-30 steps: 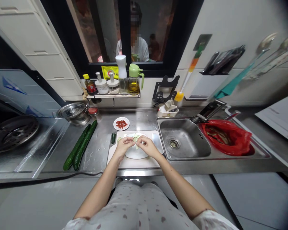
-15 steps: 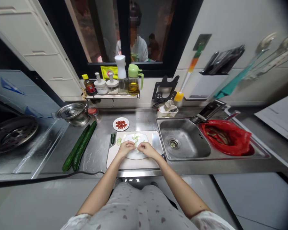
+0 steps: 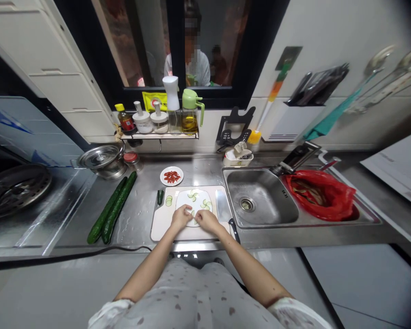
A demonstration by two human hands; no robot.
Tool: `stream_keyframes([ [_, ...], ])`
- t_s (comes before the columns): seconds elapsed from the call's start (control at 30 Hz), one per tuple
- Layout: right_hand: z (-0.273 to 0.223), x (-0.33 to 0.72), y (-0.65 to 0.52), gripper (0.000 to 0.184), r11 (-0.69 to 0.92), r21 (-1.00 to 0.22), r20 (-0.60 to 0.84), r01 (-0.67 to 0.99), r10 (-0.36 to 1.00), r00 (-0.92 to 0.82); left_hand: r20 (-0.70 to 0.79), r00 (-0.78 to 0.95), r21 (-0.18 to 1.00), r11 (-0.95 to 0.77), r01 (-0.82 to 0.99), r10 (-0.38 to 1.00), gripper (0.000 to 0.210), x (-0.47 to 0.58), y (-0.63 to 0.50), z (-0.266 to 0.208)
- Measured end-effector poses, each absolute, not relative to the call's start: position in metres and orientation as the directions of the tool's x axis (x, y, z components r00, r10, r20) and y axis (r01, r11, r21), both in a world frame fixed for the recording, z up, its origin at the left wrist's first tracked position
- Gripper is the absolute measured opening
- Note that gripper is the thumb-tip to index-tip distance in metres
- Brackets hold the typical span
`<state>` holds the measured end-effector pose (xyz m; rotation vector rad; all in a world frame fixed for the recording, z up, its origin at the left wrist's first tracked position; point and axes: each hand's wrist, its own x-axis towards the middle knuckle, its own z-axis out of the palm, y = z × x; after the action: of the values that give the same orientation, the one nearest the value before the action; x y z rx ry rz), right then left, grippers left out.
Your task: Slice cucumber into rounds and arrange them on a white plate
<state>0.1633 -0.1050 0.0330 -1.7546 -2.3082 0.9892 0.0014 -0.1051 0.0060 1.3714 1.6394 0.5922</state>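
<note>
Both hands work over the near part of a white plate [image 3: 181,197] that lies on a cutting board [image 3: 161,229]. The closed fingertips of my left hand [image 3: 181,217] are at a thin cucumber slice [image 3: 193,213]. Close beside it, my right hand [image 3: 207,220] is closed too, its fingertips pinching at the slices low on the plate; the fingers partly hide them. Fanned cucumber slices [image 3: 192,195] lie at the plate's far edge, and another fan [image 3: 206,204] at its right. Left of the plate are round slices [image 3: 169,200] and dark-green cucumber pieces [image 3: 160,197]. A knife [image 3: 222,204] rests on the board's right side.
Two whole cucumbers [image 3: 119,208] lie on the left of the counter. A small plate of chopped red pieces [image 3: 171,176] stands behind the board. To the right are a sink [image 3: 260,187] and a red plastic bag [image 3: 332,201]. A seasoning rack [image 3: 160,135] hangs behind.
Both hands have drawn down toward the plate's near edge, uncovering the slices fanned at its right. The view has shifted slightly.
</note>
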Motion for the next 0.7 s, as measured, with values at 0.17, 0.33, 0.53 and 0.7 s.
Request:
stream_keyframes([
  [0.17,0.035,0.158,-0.111,0.023,0.182,-0.404,-0.321,0.896,0.889,-0.325,-0.308,0.018,0.729,0.223,0.647,0.951,0.034,0.004,-0.109,0.013],
  [0.33,0.032,0.154,-0.115,0.022,0.221,-0.333,-0.307,0.917,0.894,-0.327,-0.273,0.029,0.669,0.169,0.724,0.962,0.032,0.006,-0.11,0.013],
  [0.53,0.029,0.154,-0.119,0.02,0.258,-0.335,-0.263,0.906,0.898,-0.353,-0.276,0.036,0.626,0.152,0.765,0.961,0.028,0.008,-0.109,0.012],
  [0.7,0.028,0.154,-0.123,0.021,0.286,-0.317,-0.257,0.904,0.892,-0.373,-0.263,0.047,0.628,0.134,0.767,0.964,0.026,0.006,-0.11,0.013],
])
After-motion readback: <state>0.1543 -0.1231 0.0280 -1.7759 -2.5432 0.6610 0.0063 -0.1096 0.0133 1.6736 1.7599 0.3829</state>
